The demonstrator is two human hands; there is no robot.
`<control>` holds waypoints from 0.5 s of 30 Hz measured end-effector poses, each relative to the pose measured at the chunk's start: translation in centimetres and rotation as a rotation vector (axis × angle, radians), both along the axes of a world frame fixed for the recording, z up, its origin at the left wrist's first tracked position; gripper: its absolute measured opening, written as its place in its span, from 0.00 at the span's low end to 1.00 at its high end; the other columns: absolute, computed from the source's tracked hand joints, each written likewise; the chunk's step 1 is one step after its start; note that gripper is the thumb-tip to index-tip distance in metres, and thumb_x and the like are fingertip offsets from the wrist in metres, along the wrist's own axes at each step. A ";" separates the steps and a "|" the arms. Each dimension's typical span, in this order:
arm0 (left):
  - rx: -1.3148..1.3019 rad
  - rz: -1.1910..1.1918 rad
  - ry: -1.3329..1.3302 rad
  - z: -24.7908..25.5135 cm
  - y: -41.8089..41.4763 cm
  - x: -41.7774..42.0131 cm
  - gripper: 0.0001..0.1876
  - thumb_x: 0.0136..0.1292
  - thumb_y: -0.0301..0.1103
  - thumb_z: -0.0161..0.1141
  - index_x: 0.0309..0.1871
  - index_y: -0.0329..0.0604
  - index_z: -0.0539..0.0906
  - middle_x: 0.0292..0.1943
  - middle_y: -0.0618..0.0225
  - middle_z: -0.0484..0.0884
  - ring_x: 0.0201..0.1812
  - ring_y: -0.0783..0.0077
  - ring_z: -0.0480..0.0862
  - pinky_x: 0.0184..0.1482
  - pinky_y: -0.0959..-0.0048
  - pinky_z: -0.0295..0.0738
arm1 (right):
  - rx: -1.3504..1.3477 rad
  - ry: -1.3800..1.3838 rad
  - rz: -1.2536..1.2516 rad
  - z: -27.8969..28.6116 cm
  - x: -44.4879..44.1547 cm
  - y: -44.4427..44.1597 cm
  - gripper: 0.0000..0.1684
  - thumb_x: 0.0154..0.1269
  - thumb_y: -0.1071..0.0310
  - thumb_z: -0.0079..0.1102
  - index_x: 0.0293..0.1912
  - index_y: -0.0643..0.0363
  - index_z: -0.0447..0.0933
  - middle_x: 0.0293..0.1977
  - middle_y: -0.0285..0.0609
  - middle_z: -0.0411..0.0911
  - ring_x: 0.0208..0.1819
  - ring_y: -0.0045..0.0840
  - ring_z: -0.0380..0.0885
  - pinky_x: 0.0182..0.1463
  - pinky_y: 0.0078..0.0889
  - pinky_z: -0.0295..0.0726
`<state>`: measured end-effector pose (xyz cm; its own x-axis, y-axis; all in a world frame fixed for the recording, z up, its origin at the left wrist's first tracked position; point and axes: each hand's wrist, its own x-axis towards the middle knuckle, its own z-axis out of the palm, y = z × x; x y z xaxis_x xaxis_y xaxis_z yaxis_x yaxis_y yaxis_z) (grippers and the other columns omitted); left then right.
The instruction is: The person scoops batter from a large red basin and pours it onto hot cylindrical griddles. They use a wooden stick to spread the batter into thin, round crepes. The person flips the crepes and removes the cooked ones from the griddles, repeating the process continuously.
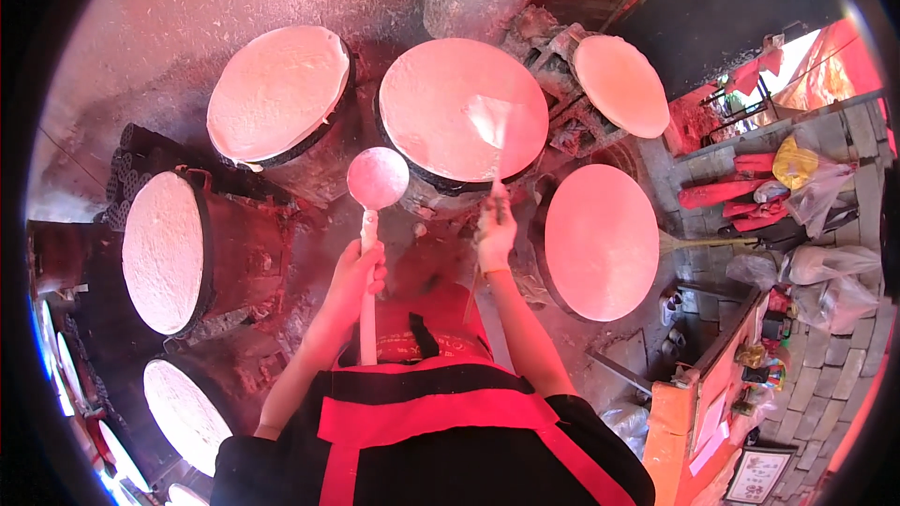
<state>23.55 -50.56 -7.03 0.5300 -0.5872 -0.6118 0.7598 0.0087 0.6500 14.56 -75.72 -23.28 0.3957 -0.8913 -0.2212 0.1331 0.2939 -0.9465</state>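
Note:
My left hand [358, 270] is closed round the pale handle of a round ladle [378, 179], whose bowl points away from me. My right hand [496, 233] grips a flat spreader [490, 123], its wide blade lying over the round griddle [429, 112] at centre, which is covered with a smooth pale layer of batter. A thin stick also shows below my right hand. Left of centre is a griddle with a pale sheet [281, 95], its edge lifting at the rim. To the right, another coated griddle [602, 242] stands near my right forearm.
More coated griddles stand at left [163, 253] and lower left [186, 414]. A pale round sheet [622, 86] lies at upper right by cinder blocks [580, 130]. Perforated coal briquettes [130, 176] are stacked at far left. Plastic bags [837, 263] and an orange-sided table [668, 422] are at right.

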 end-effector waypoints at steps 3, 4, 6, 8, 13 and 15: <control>0.014 -0.058 0.035 -0.1 0.0 0.2 0.07 0.68 0.29 0.53 0.46 0.40 0.70 0.31 0.71 0.70 0.23 0.83 0.67 0.19 0.84 0.57 | 0.101 0.233 0.256 7.3 2.0 -0.2 0.21 0.72 0.64 0.54 0.63 0.47 0.72 0.21 0.22 0.65 0.13 0.09 0.55 0.14 0.17 0.54; 0.017 -0.093 0.044 0.1 -0.5 0.3 0.07 0.68 0.30 0.54 0.45 0.41 0.70 0.31 0.72 0.70 0.22 0.83 0.66 0.19 0.83 0.57 | -0.048 0.189 0.196 5.1 1.8 -3.7 0.20 0.72 0.64 0.54 0.61 0.49 0.73 0.22 0.24 0.67 0.15 0.10 0.59 0.17 0.18 0.58; 0.015 -0.121 0.025 0.1 -0.9 0.7 0.06 0.68 0.30 0.54 0.43 0.41 0.70 0.31 0.72 0.70 0.22 0.83 0.66 0.18 0.83 0.57 | -0.077 0.105 0.087 4.9 1.6 -6.1 0.18 0.72 0.64 0.54 0.59 0.56 0.75 0.27 0.28 0.73 0.23 0.11 0.67 0.26 0.18 0.67; 0.015 -0.152 0.002 0.1 -1.7 1.3 0.06 0.68 0.31 0.54 0.41 0.41 0.69 0.29 0.71 0.69 0.21 0.83 0.66 0.18 0.82 0.57 | -0.140 0.148 0.106 4.2 0.4 -6.3 0.21 0.72 0.64 0.55 0.60 0.61 0.73 0.38 0.31 0.75 0.36 0.13 0.69 0.41 0.17 0.68; 0.010 -0.178 -0.153 -2.9 -6.2 5.8 0.05 0.68 0.31 0.52 0.41 0.42 0.70 0.28 0.72 0.69 0.21 0.82 0.67 0.18 0.82 0.59 | -0.078 0.220 0.311 5.7 -4.2 0.5 0.26 0.73 0.65 0.54 0.65 0.67 0.67 0.56 0.38 0.75 0.57 0.17 0.69 0.62 0.18 0.65; 0.027 -0.215 -0.258 -4.5 -9.1 8.0 0.06 0.68 0.32 0.52 0.40 0.42 0.68 0.27 0.73 0.68 0.21 0.82 0.67 0.19 0.81 0.62 | -0.197 0.226 0.251 6.9 -5.7 2.2 0.26 0.73 0.66 0.53 0.65 0.68 0.65 0.58 0.39 0.74 0.60 0.18 0.68 0.64 0.19 0.63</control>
<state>31.55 -59.68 -11.50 0.5354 -0.6880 -0.4899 0.5525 -0.1533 0.8193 8.83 -73.56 -16.38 0.5682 -0.8068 -0.1617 -0.1381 0.1003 -0.9853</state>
